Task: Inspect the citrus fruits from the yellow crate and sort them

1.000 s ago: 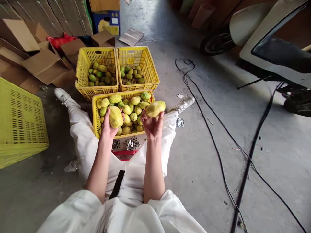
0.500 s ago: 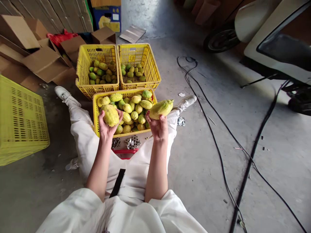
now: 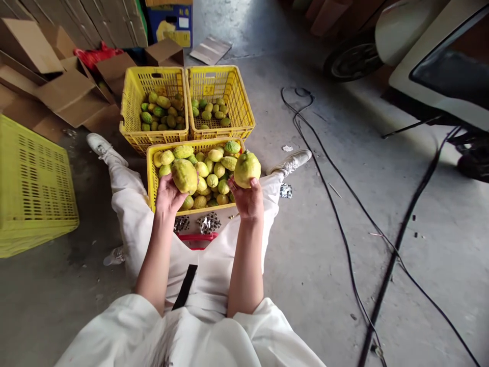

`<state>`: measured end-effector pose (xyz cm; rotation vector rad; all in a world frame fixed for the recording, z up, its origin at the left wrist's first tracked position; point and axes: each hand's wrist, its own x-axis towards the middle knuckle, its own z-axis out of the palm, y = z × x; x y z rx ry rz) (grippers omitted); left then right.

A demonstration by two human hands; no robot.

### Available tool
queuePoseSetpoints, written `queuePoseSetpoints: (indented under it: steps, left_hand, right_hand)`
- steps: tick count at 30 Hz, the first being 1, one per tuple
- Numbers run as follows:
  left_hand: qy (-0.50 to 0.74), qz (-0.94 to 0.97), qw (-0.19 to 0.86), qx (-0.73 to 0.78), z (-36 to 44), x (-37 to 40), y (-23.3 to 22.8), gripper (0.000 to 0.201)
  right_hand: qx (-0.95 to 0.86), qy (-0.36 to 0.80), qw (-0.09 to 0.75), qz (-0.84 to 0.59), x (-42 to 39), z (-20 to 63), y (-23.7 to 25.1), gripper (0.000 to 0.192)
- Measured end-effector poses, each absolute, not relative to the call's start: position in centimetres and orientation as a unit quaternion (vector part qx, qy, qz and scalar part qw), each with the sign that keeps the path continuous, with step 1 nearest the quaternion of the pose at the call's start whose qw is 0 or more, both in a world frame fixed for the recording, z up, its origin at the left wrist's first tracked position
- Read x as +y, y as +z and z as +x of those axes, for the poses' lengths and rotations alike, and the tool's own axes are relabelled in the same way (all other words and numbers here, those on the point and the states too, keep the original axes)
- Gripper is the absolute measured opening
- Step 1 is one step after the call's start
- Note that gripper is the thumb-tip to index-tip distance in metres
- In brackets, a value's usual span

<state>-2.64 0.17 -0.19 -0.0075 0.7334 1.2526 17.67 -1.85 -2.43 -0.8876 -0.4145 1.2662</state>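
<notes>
My left hand (image 3: pixel 170 196) is closed round a bumpy yellow-green oval fruit (image 3: pixel 185 176), perhaps a small melon or papaya. A second yellow-green fruit (image 3: pixel 247 170) rests in the fingers of my right hand (image 3: pixel 248 199), its darker tip turned up and away from me. Both hands are raised over the near yellow crate (image 3: pixel 194 210), which stands between my legs. That crate is filled with several similar fruits (image 3: pixel 212 180), yellow to green and partly hidden by my hands.
Behind it, the back left crate (image 3: pixel 153 137) and back right crate (image 3: pixel 242 109) hold more fruit. A taller yellow crate (image 3: pixel 38 188) stands at left, with open cardboard boxes (image 3: pixel 72 94) beyond. Black cables (image 3: pixel 393 265) cross the floor near a parked vehicle (image 3: pixel 439 76).
The right fruit has turned from lying sideways to pointing away from me. The left fruit has rotated in my hand and shifted slightly right. Both stay held.
</notes>
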Motion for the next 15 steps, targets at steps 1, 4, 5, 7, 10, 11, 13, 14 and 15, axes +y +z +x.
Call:
queuePoseSetpoints:
  steps: [1,4,5,7,10,11,13,14,15]
  left_hand:
    - [0.574,-0.018,0.751,0.325,-2.6,0.1,-0.2,0.033]
    - [0.555,-0.052,0.769,0.313,-2.4,0.1,-0.2,0.044]
    - [0.548,-0.059,0.769,0.324,-2.3,0.2,-0.1,0.044]
    - [0.534,-0.072,0.765,0.353,-2.1,0.2,0.2,0.039]
    - [0.517,-0.079,0.771,0.362,-1.8,0.2,0.8,0.037]
    - [0.518,-0.074,0.775,0.355,-1.8,0.2,1.0,0.038]
    - [0.538,-0.065,0.771,0.335,-1.7,0.2,1.2,0.039]
    - [0.552,-0.062,0.765,0.325,-1.7,0.2,1.2,0.041]
    - [0.565,-0.06,0.761,0.313,-1.7,0.2,1.1,0.044]
  right_hand:
    - [-0.191,0.563,0.699,-0.398,-1.9,17.6,-2.4,0.041]
    - [-0.207,0.545,0.704,-0.406,-1.9,17.7,-2.2,0.048]
    - [-0.212,0.542,0.701,-0.412,-1.9,17.8,-2.0,0.05]
    - [-0.224,0.542,0.691,-0.422,-1.8,18.0,-1.8,0.052]
    - [-0.244,0.539,0.683,-0.428,-1.8,18.1,-1.7,0.051]
    - [-0.248,0.538,0.682,-0.429,-1.8,18.1,-1.8,0.05]
    - [-0.245,0.538,0.682,-0.431,-1.8,17.9,-2.2,0.049]
    - [-0.24,0.541,0.681,-0.432,-1.8,17.8,-2.4,0.049]
    - [-0.232,0.545,0.68,-0.432,-1.8,17.7,-2.6,0.048]
